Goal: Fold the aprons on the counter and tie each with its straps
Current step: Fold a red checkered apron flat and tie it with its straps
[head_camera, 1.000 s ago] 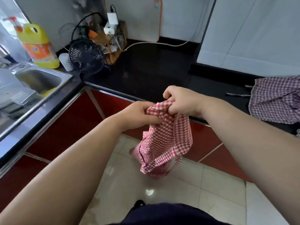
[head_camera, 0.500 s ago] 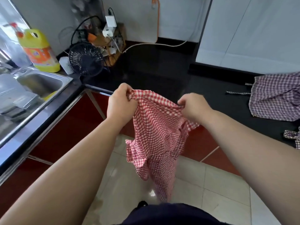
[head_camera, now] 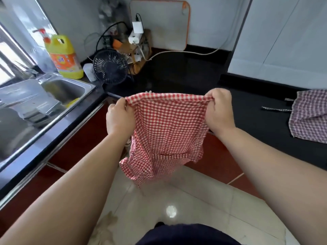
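A red-and-white checked apron (head_camera: 168, 131) hangs in the air in front of the black counter (head_camera: 185, 75), spread wide along its top edge. My left hand (head_camera: 119, 117) pinches the left top corner and my right hand (head_camera: 219, 110) pinches the right top corner. The lower part of the cloth hangs crumpled above the floor. A second apron (head_camera: 311, 114), purple-checked, lies flat on the counter at the far right with a strap (head_camera: 276, 108) trailing to its left.
A steel sink (head_camera: 62, 89) sits at the left with a yellow detergent bottle (head_camera: 63, 57) behind it. A small black fan (head_camera: 110, 67), a charger and cables, and a cutting board (head_camera: 159, 23) stand at the back. Red cabinet fronts and a tiled floor lie below.
My hands have moved apart and upward, and the bunched red apron has been stretched out wide along its top edge.
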### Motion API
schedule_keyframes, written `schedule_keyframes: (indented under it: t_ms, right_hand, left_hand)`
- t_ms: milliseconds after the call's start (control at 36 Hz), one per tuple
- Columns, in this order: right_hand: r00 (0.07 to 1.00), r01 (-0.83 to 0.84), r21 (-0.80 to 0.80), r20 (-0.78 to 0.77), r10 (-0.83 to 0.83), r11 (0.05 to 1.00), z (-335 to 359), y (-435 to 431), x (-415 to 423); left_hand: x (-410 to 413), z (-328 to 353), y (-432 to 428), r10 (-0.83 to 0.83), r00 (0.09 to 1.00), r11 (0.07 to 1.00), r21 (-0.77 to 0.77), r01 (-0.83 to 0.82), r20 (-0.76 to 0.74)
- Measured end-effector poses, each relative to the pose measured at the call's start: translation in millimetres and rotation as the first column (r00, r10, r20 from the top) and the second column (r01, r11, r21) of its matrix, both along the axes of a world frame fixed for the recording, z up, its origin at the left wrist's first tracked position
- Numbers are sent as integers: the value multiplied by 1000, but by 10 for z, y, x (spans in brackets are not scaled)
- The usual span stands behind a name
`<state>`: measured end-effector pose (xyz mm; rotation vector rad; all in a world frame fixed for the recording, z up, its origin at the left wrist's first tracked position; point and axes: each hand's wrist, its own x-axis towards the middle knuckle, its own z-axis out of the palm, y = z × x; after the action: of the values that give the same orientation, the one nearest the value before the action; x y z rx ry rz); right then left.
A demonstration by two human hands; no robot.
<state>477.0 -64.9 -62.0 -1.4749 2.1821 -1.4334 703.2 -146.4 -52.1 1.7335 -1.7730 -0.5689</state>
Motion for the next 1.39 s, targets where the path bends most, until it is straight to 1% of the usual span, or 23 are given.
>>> schedule_keyframes:
  t_ms: [83, 139, 222, 306, 417, 528, 611, 667, 722, 750, 833, 917, 972, 1000, 1083, 1111, 1139, 1194, 1222, 1278, 1306, 1333, 1389]
  right_hand:
    - [994, -5, -7, 108, 6, 1000, 135, -14, 89]
    - [990, 5, 4, 140, -6, 1000, 206, -45, 108]
    - [997, 16, 53, 80, -20, 998, 317, -109, 68]
    - [999, -16, 142, 31, 12, 990, 383, -163, -11]
    - [996, -46, 289, 83, 23, 956, 337, -166, -51]
    - [999, 34, 502, -39, -17, 864, 258, -123, -66]
    - [984, 160, 632, -40, -174, 758, 214, -99, -86]
    - [938, 258, 642, 13, -346, 722, 179, -93, -124]
    - [868, 340, 597, 98, -487, 727, 142, -100, -159]
    - [850, 369, 567, 114, -514, 736, 110, -112, -172]
    - [854, 385, 541, 100, -511, 748, 98, -145, -150]
    - [780, 361, 607, 219, -586, 708, 58, -213, -148]
    - [746, 305, 622, 315, -587, 721, 36, -223, -133]
    - [735, 279, 614, 358, -575, 739, 18, -228, -129]
    - [671, 206, 572, 508, -540, 794, 4, -225, -101]
    - [646, 166, 527, 581, -496, 834, -5, -240, -103]
    - [613, 121, 467, 658, -436, 876, 10, -258, -84]
    - [556, 55, 330, 774, -304, 942, 51, -283, -68]
    - [529, 30, 278, 811, -251, 960, 78, -291, -62]
    - [500, -20, 176, 854, -143, 984, 144, -299, -60]
    - [495, -36, 136, 863, -100, 990, 170, -305, -61]
    - [484, -45, 105, 872, -70, 993, 184, -308, -69]
    - [469, -35, 53, 883, -31, 998, 211, -313, -62]
  left_hand:
    - [-28, -35, -12, 20, 993, 999, 36, -16, -114]
    - [-42, -22, -24, 40, 985, 999, 41, -33, -166]
    - [-43, -8, -66, 74, 963, 997, 54, -62, -258]
    - [-22, -42, -135, 149, 866, 983, 170, -75, -478]
    - [3, -94, -195, 157, 843, 958, 286, -4, -514]
    - [8, -139, -233, 215, 758, 914, 400, 66, -616]
    - [14, -171, -280, 245, 758, 878, 470, 91, -604]
    - [13, -166, -299, 257, 777, 851, 516, 100, -574]
    - [13, -162, -319, 270, 805, 826, 557, 89, -528]
    - [23, -163, -328, 279, 820, 812, 578, 76, -500]
    - [45, -212, -383, 312, 854, 775, 631, 24, -416]
    - [86, -250, -391, 320, 889, 752, 659, -29, -327]
    - [118, -242, -379, 259, 926, 742, 670, -10, -274]
    - [135, -217, -370, 224, 933, 698, 714, 47, -281]
    - [162, -121, -293, 198, 906, 409, 872, 269, -373]
    - [158, -136, -275, 225, 890, 389, 874, 291, -397]
    - [151, -159, -261, 273, 859, 432, 853, 293, -433]
    - [123, -249, -277, 373, 737, 628, 738, 247, -564]
    - [106, -277, -299, 386, 667, 714, 664, 222, -637]
    - [101, -286, -360, 368, 562, 817, 546, 185, -740]
    - [99, -267, -375, 336, 546, 848, 499, 178, -767]
    - [101, -255, -393, 287, 558, 872, 453, 184, -779]
    - [92, -196, -398, 163, 625, 898, 377, 227, -763]
